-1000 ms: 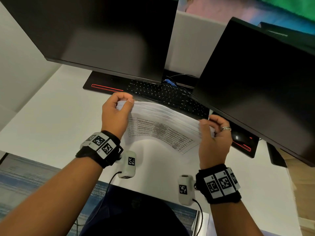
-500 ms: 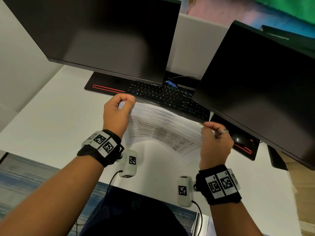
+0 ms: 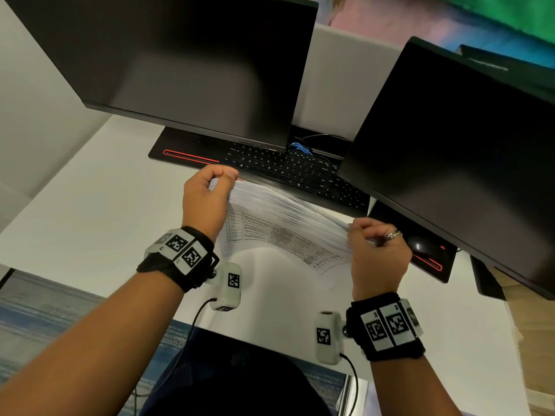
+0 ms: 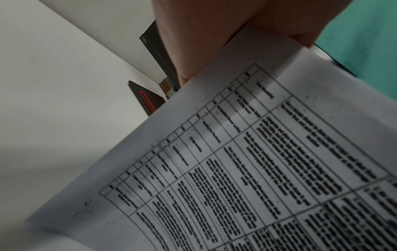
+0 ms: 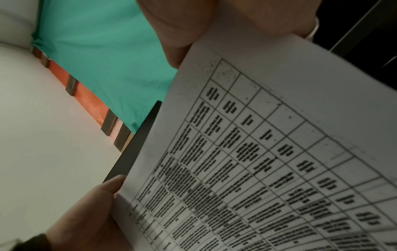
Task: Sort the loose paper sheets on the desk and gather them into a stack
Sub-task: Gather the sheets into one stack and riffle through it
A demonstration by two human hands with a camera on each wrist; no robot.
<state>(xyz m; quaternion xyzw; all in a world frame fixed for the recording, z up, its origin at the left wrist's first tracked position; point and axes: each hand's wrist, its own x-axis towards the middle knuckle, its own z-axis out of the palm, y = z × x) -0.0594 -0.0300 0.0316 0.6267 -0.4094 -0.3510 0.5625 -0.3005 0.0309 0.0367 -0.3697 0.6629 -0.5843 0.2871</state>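
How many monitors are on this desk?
2: one monitor at the back left, another monitor at the right, angled inward. A third dark edge behind it may be another.

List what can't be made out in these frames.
- Table text on the paper stack: blurred in all views.
- Sheet count: edges smeared, head view.
- Stack's lower edge against the desk: contact unclear.
- Left hand and right hand: fingertips hidden behind paper.

My left hand (image 3: 207,202) is gripping the left end of the stack of sheets (image 3: 288,223), fingers curled over the top edge, thumb underneath. My right hand (image 3: 379,250) is pinching the right end, a ring (image 3: 394,235) on one finger. Both forearms are reaching forward, wrists raised, each wearing a black marker-tagged band.
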